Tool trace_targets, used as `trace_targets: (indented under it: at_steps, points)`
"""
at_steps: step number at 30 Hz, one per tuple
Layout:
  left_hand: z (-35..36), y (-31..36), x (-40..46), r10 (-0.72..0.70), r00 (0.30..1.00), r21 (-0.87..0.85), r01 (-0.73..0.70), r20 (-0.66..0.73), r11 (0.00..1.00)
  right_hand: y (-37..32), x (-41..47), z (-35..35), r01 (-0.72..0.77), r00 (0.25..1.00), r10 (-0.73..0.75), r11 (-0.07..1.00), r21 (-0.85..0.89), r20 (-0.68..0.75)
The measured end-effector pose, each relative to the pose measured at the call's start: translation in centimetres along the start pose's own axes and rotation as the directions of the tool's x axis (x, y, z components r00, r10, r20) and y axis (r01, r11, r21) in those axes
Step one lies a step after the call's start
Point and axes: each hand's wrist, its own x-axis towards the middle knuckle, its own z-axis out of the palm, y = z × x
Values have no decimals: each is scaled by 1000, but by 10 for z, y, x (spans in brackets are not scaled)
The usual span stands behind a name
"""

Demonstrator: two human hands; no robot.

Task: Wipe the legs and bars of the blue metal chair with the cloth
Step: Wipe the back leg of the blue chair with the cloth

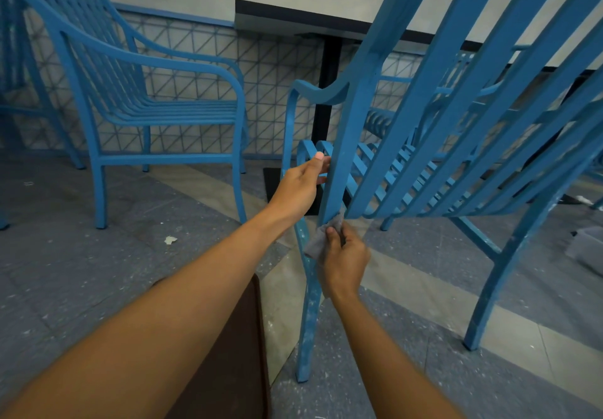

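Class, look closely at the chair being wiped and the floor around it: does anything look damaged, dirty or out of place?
Yes. The rear leg of the blue chair below the cloth is flecked with pale specks, like chipped paint or splatter. A white scrap lies on the speckled floor.

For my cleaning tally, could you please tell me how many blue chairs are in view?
3 clearly: the near chair being wiped with the cloth, one at left facing the black table, and a partial one at the far left edge. More may stand hidden behind the near chair.
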Motion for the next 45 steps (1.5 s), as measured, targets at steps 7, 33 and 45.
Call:
trace_targets:
  at_steps: [7, 33, 45]
  points:
    - [1, -2, -1, 3, 1000, -50, -3, -9, 999, 19, -11, -3, -71, 995, 77, 993, -91, 70]
    - [-1, 4, -6, -21, 1000, -55, 22, 13, 998, 2, 18, -21, 839, 470, -678, 143, -525, 565]
    - [0, 2, -6, -9, 1000, -41, 9, 5, 999, 13, 2, -10, 820, 423, -400, -213, -531, 813]
